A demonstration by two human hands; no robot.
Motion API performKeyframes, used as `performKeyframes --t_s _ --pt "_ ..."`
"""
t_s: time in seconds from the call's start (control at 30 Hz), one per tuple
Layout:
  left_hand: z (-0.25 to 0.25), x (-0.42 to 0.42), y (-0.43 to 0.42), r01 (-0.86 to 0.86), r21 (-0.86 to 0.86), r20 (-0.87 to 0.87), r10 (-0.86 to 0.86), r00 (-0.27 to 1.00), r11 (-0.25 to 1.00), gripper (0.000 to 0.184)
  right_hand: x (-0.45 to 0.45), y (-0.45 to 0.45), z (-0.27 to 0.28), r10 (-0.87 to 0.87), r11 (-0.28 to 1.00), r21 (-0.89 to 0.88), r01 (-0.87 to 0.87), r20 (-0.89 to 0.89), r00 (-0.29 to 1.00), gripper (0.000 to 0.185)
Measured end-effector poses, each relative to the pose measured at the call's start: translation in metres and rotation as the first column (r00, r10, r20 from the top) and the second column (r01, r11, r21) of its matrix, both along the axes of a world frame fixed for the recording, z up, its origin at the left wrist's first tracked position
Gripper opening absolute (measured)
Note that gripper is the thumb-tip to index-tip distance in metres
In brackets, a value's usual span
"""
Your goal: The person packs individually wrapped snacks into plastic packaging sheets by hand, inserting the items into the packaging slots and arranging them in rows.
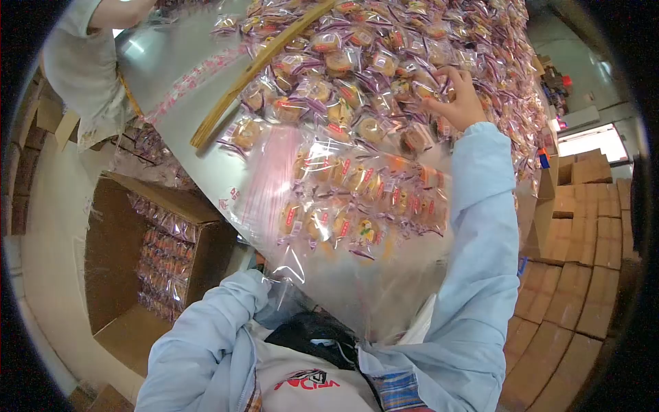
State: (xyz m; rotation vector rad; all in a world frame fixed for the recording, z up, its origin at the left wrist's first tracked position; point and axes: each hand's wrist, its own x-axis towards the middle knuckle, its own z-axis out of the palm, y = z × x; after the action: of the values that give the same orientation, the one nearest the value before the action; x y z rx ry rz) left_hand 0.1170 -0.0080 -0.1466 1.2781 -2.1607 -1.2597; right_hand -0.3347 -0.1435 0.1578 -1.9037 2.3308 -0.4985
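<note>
My right hand reaches into a heap of small wrapped pastries, thumb and fingers apart beside one of them. The packets are clear plastic with purple edges, and round golden pastries show inside. In front of me lies a large clear plastic bag with rows of the same wrapped pastries in it. Its pink-tinted edge is on the left. My left hand is at the bag's lower left edge, almost wholly hidden by the sleeve and plastic, so its fingers do not show.
A wooden strip lies across the metal table. At left, an open cardboard box holds packed bags of pastries. Another person's sleeve is at upper left. Stacked cartons stand on the right.
</note>
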Motion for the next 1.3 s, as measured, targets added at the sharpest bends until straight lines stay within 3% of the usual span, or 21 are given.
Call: performKeyframes --t_s 0.1,0.13,0.23,0.27,0.37,0.43,0.57,0.6,0.7,0.73,0.77,0.83,0.9,0.93,0.97,1.03,1.1,1.17,1.2,1.23,1.3 --pt "0.001 0.002 0.003 -0.005 0.003 0.004 0.005 1.0 1.0 0.044 -0.016 0.005 -0.033 0.17 0.982 -0.047 -0.181 -0.18 0.969 0.065" --pt "0.001 0.004 0.005 -0.007 0.005 0.007 0.007 1.0 1.0 0.044 -0.014 0.004 -0.051 0.133 0.991 0.028 -0.131 -0.31 0.941 0.076" --pt "0.004 0.014 0.012 -0.008 0.015 0.011 0.007 1.0 1.0 0.044 0.018 0.005 -0.081 0.07 0.997 0.045 -0.055 -0.476 0.877 0.096" --pt "0.006 0.019 0.015 -0.009 0.016 0.01 0.008 1.0 1.0 0.044 0.041 0.003 -0.077 0.062 0.992 0.126 0.015 -0.582 0.811 0.106" --pt "0.007 0.027 0.022 -0.001 0.032 0.012 0.0 1.0 0.999 0.043 0.052 -0.017 -0.1 0.102 0.984 0.162 0.075 -0.854 0.51 0.098" --pt "0.01 0.029 0.019 0.008 0.044 0.018 -0.009 1.0 0.999 0.043 0.035 -0.034 -0.115 0.072 0.992 0.123 0.038 -0.77 0.634 0.092" --pt "0.01 0.034 0.017 -0.009 0.038 -0.011 0.009 1.0 0.999 0.042 0.027 -0.019 -0.091 0.018 0.996 0.083 0.027 -0.497 0.868 0.097" --pt "0.007 0.038 0.017 -0.014 0.032 -0.012 0.014 1.0 0.999 0.042 0.021 -0.011 -0.086 0.017 1.0 0.019 -0.008 -0.547 0.837 0.099" --pt "0.0 0.04 0.009 -0.047 0.024 -0.07 0.049 0.996 0.999 0.042 0.004 0.028 -0.054 -0.044 0.992 -0.126 -0.012 -0.427 0.903 0.094" --pt "0.001 0.044 0.006 -0.074 0.031 -0.103 0.076 0.992 0.997 0.042 -0.011 0.043 -0.046 -0.018 0.969 -0.225 -0.106 -0.489 0.872 0.091" --pt "0.004 0.05 0.005 -0.101 0.046 -0.146 0.107 0.984 0.994 0.042 -0.026 0.064 -0.035 0.003 0.955 -0.265 -0.131 -0.434 0.901 0.09" --pt "0.052 0.061 0.004 -0.236 0.171 -0.282 0.277 0.919 0.957 0.037 -0.027 0.113 -0.002 0.055 0.918 -0.357 -0.172 -0.315 0.947 0.089" --pt "0.068 0.086 0.016 -0.387 0.177 -0.306 0.425 0.852 0.905 0.029 0.018 0.173 0.026 0.11 0.883 -0.467 -0.035 0.133 0.985 0.083" --pt "0.085 0.096 0.023 -0.481 0.101 -0.352 0.484 0.801 0.871 0.026 0.031 0.205 0.03 0.147 0.865 -0.5 0.045 0.339 0.929 0.083" --pt "0.102 0.106 0.029 -0.515 -0.167 -0.351 0.438 0.828 0.841 0.024 0.045 0.239 0.032 0.191 0.852 -0.507 0.128 0.528 0.827 0.084" --pt "0.152 0.113 0.049 -0.551 -0.418 -0.345 0.435 0.832 0.722 0.024 0.079 0.304 0.027 0.168 0.846 -0.487 0.216 0.628 0.76 0.09" --pt "0.185 0.117 0.076 -0.311 -0.586 -0.379 0.087 0.921 0.748 0.025 0.129 0.361 0.006 0.233 0.873 -0.357 0.334 0.905 0.356 0.096" --pt "0.219 0.096 0.101 0.137 -0.539 -0.289 -0.336 0.896 0.831 0.027 0.181 0.393 -0.021 0.326 0.864 -0.279 0.419 0.945 -0.042 0.099" --pt "0.233 0.069 0.114 0.304 -0.441 -0.241 -0.438 0.866 0.844 0.031 0.206 0.401 -0.033 0.377 0.859 -0.254 0.445 0.901 -0.214 0.1" --pt "0.241 0.045 0.122 0.463 -0.324 -0.204 -0.539 0.817 0.825 0.036 0.227 0.408 -0.039 0.393 0.865 -0.247 0.436 0.874 -0.286 0.099" --pt "0.215 0.022 0.125 0.576 -0.324 -0.063 -0.624 0.779 0.751 0.048 0.268 0.419 -0.048 0.402 0.869 -0.235 0.435 0.847 -0.348 0.099"
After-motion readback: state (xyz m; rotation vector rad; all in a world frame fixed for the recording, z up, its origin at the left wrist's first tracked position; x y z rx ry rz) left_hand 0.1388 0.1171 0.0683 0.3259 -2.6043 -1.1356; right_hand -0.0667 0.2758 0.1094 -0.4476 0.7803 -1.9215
